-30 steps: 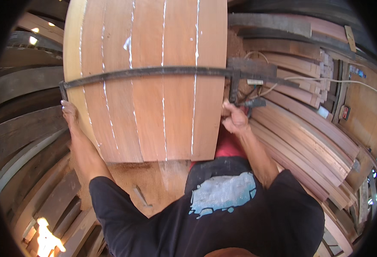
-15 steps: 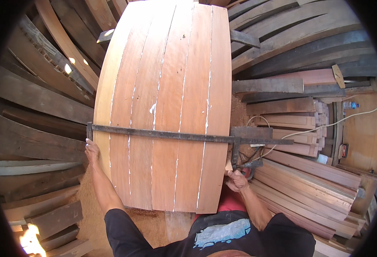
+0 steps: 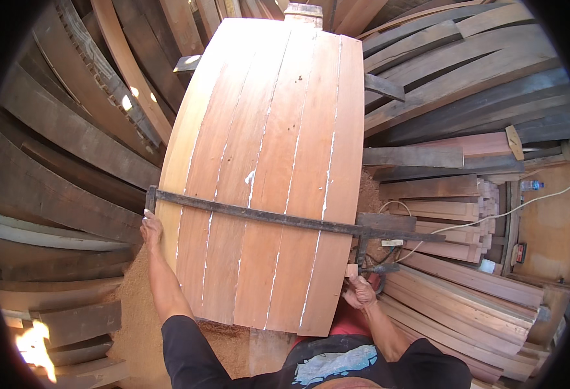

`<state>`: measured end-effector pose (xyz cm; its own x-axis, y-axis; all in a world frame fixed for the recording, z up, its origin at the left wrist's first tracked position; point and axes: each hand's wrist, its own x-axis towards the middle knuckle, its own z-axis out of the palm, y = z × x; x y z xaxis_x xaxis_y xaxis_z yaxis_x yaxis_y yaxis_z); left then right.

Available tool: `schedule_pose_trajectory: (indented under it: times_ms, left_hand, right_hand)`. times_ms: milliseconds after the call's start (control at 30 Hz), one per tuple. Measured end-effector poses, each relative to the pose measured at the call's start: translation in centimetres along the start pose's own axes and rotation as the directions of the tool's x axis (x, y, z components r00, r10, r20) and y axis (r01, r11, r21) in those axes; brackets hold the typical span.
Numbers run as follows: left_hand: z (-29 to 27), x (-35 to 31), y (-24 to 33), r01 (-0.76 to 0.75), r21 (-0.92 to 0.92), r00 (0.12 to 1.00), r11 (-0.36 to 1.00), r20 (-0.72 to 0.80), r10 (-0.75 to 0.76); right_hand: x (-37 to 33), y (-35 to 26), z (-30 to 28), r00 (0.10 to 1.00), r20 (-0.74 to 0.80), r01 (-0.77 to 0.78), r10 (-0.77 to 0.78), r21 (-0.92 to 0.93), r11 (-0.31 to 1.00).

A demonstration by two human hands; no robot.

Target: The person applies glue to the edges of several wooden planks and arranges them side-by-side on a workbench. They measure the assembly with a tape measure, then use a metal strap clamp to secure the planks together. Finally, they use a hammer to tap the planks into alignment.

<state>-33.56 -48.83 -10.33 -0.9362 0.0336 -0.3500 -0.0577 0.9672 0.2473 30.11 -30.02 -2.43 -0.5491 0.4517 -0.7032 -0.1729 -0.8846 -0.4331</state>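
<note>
stacked rough planks (image 3: 71, 136) | glued board panel (image 3: 265, 168) | iron bar clamp (image 3: 259, 217)

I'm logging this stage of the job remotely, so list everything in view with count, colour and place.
Glued-up wood panel: one, reddish-brown boards with white glue lines, centre, held up.
Bar clamp: one, dark metal, across the panel's lower part.
Loose planks: many, dark brown, stacked left and top right.
Stacked boards: many, pale reddish, right.
Cable: one, white, right.
Sawdust: tan, on the ground, lower left.
Left hand: on the panel's left edge by the clamp end.
Right hand: at the clamp's screw handle, lower right.
</note>
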Motion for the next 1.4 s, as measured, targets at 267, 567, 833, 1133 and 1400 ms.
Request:
schedule_pose_trajectory:
  times_ms: [267,567,833,1133,1400]
  left_hand:
    - [1.5,1.0,-0.4,-0.223,-0.051,0.969,0.973,-0.120,0.216]
    - [1.0,2.5,-1.3,-0.012,0.086,1.000,0.996,-0.004,0.013]
    - [1.2,2.2,-1.3,0.004,0.091,1.000,0.996,-0.028,-0.001]
    - [0.8,1.6,-0.6,-0.038,0.058,0.999,0.998,-0.027,0.040]
    - [0.9,0.6,-0.1,-0.032,0.053,0.999,0.998,-0.017,0.033]
  right_hand:
    - [2.0,5.6,-8.5,0.892,-0.254,0.130,-0.374,-0.647,0.751]
    - [2.4,2.7,0.0,0.951,-0.150,0.274,-0.271,-0.002,0.962]
    - [2.9,3.4,0.2,0.889,-0.219,0.335,-0.402,-0.287,0.898]
    - [2.9,3.3,-1.0,0.909,-0.246,0.260,-0.335,-0.294,0.920]
    - [2.6,-0.1,2.3,0.916,-0.401,0.063,-0.025,0.083,0.995]
